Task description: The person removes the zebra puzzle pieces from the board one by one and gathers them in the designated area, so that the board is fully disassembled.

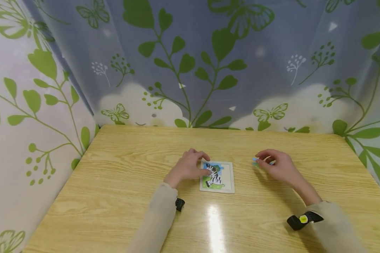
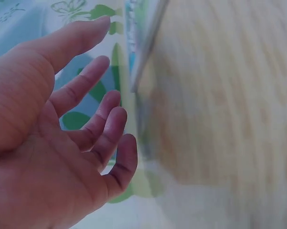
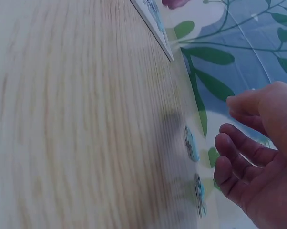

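Note:
A square jigsaw puzzle (image 1: 216,177) with a pale frame lies on the wooden table, showing a zebra on green and blue. Its right side shows bare pale backing. My left hand (image 1: 190,166) hovers at its left edge, thumb over the zebra, fingers loosely bent around the upper left corner. In the left wrist view that hand (image 2: 72,124) holds nothing. My right hand (image 1: 278,166) is to the right of the puzzle, over two loose puzzle pieces, one a blue and green piece (image 1: 255,162). The right wrist view shows this piece (image 3: 191,143) and another piece (image 3: 199,195) on the table, beside relaxed fingers.
The wood-grain table (image 1: 114,196) ends at a patterned curtain (image 1: 190,63) with green leaves and butterflies behind it. Similar fabric hangs at left and right. Black straps with small devices sit on both wrists, such as the right strap (image 1: 313,216).

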The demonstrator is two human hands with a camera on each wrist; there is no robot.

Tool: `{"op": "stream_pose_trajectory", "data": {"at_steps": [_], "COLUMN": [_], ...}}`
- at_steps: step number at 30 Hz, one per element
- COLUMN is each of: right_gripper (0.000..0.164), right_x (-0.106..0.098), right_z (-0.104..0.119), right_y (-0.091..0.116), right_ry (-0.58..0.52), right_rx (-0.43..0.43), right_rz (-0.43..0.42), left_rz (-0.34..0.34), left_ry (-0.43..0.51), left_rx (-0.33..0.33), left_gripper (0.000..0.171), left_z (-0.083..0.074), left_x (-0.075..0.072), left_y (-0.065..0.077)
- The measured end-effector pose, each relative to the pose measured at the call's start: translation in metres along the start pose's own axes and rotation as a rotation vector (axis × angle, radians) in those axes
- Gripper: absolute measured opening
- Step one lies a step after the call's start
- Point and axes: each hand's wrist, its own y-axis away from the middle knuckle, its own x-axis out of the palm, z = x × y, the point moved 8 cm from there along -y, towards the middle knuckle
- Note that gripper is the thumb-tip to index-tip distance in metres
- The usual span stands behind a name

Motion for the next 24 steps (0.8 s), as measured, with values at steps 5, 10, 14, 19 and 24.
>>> {"op": "stream_pose_trajectory", "data": {"at_steps": [5, 10, 14, 19, 24], "right_gripper": [0.020, 0.018, 0.017, 0.015, 0.013], "right_x": [0.014, 0.033, 0.049, 0.066, 0.078], "right_z": [0.013, 0.026, 0.037, 0.049, 0.056], "right_y": [-0.005, -0.010, -0.014, -0.016, -0.018], "right_ry": [-0.021, -0.031, -0.064, -0.104, -0.083], "right_rx": [-0.021, -0.046, -0.076, -0.098, -0.133], "right_rz": [0.028, 0.067, 0.100, 0.144, 0.166], "left_rz": [0.023, 0.017, 0.009, 0.009, 0.002], "left_ry": [-0.030, -0.063, -0.096, -0.106, -0.110], "left_rx": [-0.019, -0.045, -0.061, -0.055, -0.049], "left_gripper": [0.039, 0.042, 0.043, 0.041, 0.039], "left_z": [0.005, 0.009, 0.010, 0.006, 0.004], "left_x": [0.004, 0.007, 0.008, 0.010, 0.009], "left_y": [-0.003, -0.008, -0.010, -0.009, -0.008]}}
